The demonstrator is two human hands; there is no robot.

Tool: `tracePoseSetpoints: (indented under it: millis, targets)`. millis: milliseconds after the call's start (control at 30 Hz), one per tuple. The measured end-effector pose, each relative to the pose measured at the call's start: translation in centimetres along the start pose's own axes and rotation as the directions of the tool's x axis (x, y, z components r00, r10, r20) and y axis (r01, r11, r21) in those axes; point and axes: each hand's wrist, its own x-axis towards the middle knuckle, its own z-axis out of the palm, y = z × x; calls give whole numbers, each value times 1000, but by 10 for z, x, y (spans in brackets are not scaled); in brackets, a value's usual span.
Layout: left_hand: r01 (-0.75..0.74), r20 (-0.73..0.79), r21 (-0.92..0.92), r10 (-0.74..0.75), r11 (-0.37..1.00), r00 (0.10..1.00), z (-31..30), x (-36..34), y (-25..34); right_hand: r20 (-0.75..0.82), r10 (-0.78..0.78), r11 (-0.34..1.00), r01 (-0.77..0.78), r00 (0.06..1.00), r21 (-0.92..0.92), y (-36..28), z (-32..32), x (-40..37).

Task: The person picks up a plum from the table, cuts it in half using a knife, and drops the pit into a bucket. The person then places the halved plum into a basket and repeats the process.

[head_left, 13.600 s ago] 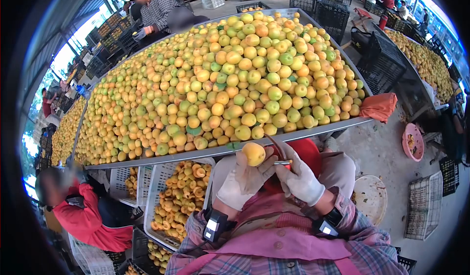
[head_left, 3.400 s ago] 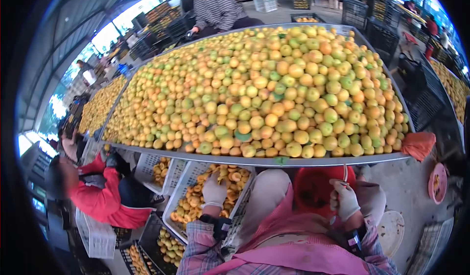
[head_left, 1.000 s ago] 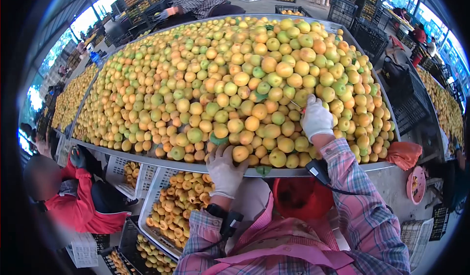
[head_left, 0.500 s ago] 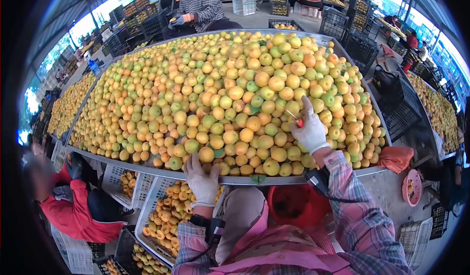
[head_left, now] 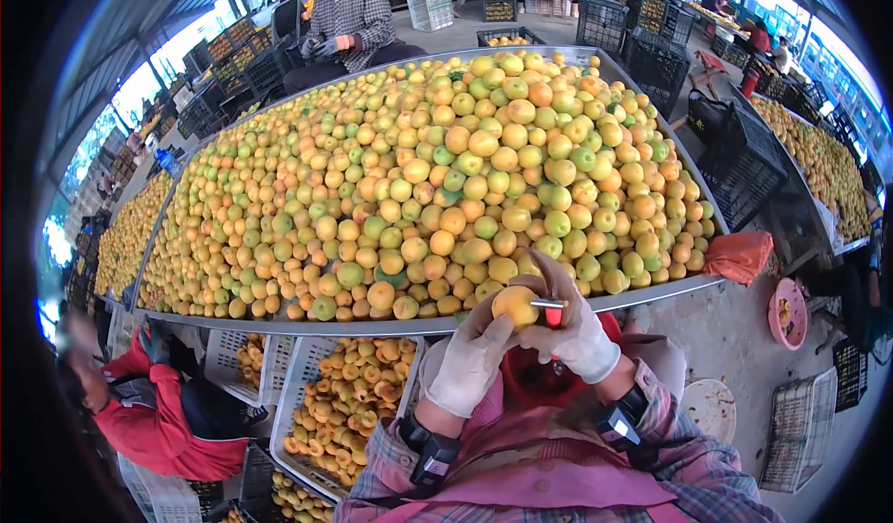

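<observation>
My left hand [head_left: 470, 363], in a whitish glove with bare fingertips, is closed around a yellow-orange apricot [head_left: 515, 308]. Close against it, my right hand [head_left: 577, 344] grips a small red-handled knife [head_left: 553, 316], its narrow metal blade lying across the side of the fruit. Both hands meet just above the near rim of a metal-edged table [head_left: 437, 326] heaped with yellow, orange and greenish apricots [head_left: 372, 207]. Under the hands, a red tub [head_left: 535, 374] is partly hidden by my wrists and clothes.
A white crate [head_left: 299, 383] of opened apricot halves stands at my left, near a person in red [head_left: 172, 411]. Across the table sits another person in a checked shirt [head_left: 358, 16]. An orange bag [head_left: 739, 255] lies at the right corner, above a pink basin [head_left: 788, 314].
My right hand has come back from the pile with the knife. My left hand has left the table edge and now holds an apricot against the blade.
</observation>
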Motion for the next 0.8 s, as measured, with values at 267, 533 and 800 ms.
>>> tracePoseSetpoints:
  millis: [267, 533, 800]
  targets:
    - [14, 25, -55, -13, 998, 1000, 16, -27, -10, -62, -35, 995, 40, 997, 88, 16, 8, -35]
    - [115, 174, -439, -42, 891, 984, 1, -25, -29, -119, 230, 955, -201, 966, 216, -21, -4, -79]
    - [130, 251, -276, -59, 952, 966, 21, -24, -33, -89, 132, 991, -135, 987, -24, 0, 2, -95]
